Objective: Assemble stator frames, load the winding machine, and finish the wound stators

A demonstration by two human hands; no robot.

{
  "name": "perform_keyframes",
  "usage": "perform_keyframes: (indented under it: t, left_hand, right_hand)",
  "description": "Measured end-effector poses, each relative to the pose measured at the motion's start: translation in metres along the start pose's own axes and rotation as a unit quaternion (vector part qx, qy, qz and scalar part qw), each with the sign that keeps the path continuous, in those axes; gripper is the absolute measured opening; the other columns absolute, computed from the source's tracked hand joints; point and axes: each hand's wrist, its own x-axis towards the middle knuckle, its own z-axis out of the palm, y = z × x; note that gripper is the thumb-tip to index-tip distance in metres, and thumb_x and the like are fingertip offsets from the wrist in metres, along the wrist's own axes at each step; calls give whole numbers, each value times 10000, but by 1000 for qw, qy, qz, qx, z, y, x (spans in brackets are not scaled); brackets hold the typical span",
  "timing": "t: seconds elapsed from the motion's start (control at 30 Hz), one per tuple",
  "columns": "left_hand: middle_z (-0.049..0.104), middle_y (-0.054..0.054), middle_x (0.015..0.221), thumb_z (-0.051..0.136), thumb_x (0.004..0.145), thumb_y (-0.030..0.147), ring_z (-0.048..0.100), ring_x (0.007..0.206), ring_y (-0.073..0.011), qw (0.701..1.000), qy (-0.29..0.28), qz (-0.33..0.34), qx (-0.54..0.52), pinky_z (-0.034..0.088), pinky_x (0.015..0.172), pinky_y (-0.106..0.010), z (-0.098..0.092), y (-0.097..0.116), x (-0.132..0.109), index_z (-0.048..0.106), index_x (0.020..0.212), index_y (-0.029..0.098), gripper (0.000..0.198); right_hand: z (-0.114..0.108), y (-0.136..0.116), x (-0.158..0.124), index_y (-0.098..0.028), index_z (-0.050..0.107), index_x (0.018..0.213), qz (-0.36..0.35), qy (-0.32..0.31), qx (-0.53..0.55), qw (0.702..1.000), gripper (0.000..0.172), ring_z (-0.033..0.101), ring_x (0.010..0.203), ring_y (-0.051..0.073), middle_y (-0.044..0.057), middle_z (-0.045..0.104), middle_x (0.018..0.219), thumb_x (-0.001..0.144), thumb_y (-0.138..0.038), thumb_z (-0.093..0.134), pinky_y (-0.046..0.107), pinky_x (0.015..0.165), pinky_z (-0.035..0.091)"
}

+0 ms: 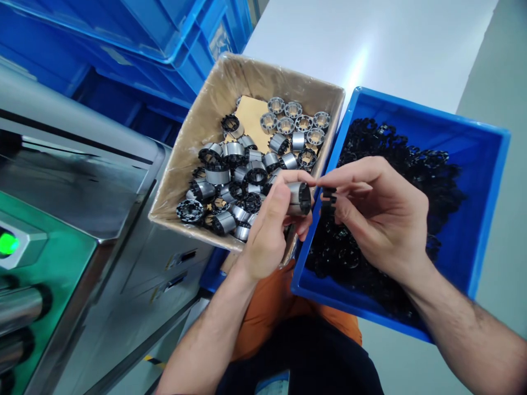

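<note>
My left hand [272,225] is closed around a grey metal ring with a black toothed insert [299,198], held over the gap between two containers. My right hand [379,211] pinches a small black toothed plastic ring [328,197] right beside the metal ring's open end; the two parts are nearly touching. A plastic-lined cardboard box [193,142] at centre left holds several grey metal rings [247,175]. The blue bin [489,203] at right holds a heap of black plastic rings [411,164].
A grey metal machine [82,181] with a green panel and a lit green button [8,244] fills the left. Stacked blue crates [135,38] stand at the top left. A white surface [370,38] lies behind the containers. My orange and black clothing shows below.
</note>
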Motion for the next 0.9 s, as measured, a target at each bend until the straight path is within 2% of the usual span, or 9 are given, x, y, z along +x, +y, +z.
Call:
perform_keyframes:
  t: [0.13,0.23,0.3,0.5,0.63,0.7,0.77,0.83,0.9]
  left_hand:
    - [631,4,919,609,1236,781,544,643,-145,1000,-6,-17,10,520,608,-302,2,4,-1,713,1453,310,529]
    - [616,6,900,622,1232,781,548,647,-153,1000,-15,-16,13,525,617,-317,1,3,-2,712,1481,312,539]
    - [605,8,895,626,1232,779,545,648,-153,1000,-22,-16,12,529,619,-318,1,3,-2,715,1491,315,539]
    - [635,-6,936,627,1242,756,563,649,-135,999,-32,-12,6,530,609,-308,-1,3,-1,735,1480,308,519]
    - [688,-28,959,624,1226,798,593,660,-143,999,-39,-18,20,543,606,-315,2,4,-2,754,1456,281,580]
    - [735,-38,1006,722,1189,781,633,683,-150,999,-40,-13,30,555,607,-313,3,4,-2,745,1486,275,587]
    - [755,-27,1017,832,1155,695,646,686,-146,999,-26,12,42,551,605,-305,3,6,-1,739,1467,272,534]
    - [733,-4,982,891,1134,595,633,692,-137,994,8,58,87,545,629,-303,-3,12,4,740,1349,262,424]
    - [725,-2,1001,930,1108,554,647,759,-152,970,59,121,201,570,714,-327,-13,28,16,720,1245,256,389]
  right_hand:
    - [4,4,0,-369,964,1230,-58,1,-42,997,263,831,1119,210,-2,894,1211,1138,-142,868,415,973,720]
    - [7,6,-2,-384,944,1306,-28,14,-22,999,320,826,991,178,-17,895,1222,1136,-127,858,377,822,701]
    - [8,7,-2,-364,937,1267,-21,26,-16,999,281,823,949,169,-24,894,1180,1128,-130,870,363,775,681]
    - [6,8,-1,-408,948,1135,-66,33,-61,995,209,832,959,256,25,899,1102,1121,-209,886,435,751,715]
    - [16,9,-8,-427,939,1111,-76,68,-115,988,209,829,965,277,44,882,1150,1119,-227,878,468,758,721]
    - [23,9,-10,-402,931,1122,-91,81,-113,986,216,826,996,265,36,868,1142,1097,-192,888,459,816,718]
    - [23,9,-6,-377,932,1178,-106,48,-105,988,243,833,1059,255,30,875,1164,1106,-160,851,467,929,717]
    - [8,12,5,-360,937,1258,-110,-8,-139,984,267,844,1146,272,47,894,1247,1144,-175,782,511,1054,705]
    - [-20,22,18,-350,924,1394,-79,-28,-242,967,303,833,1267,332,90,889,1364,1165,-247,754,589,1170,677]
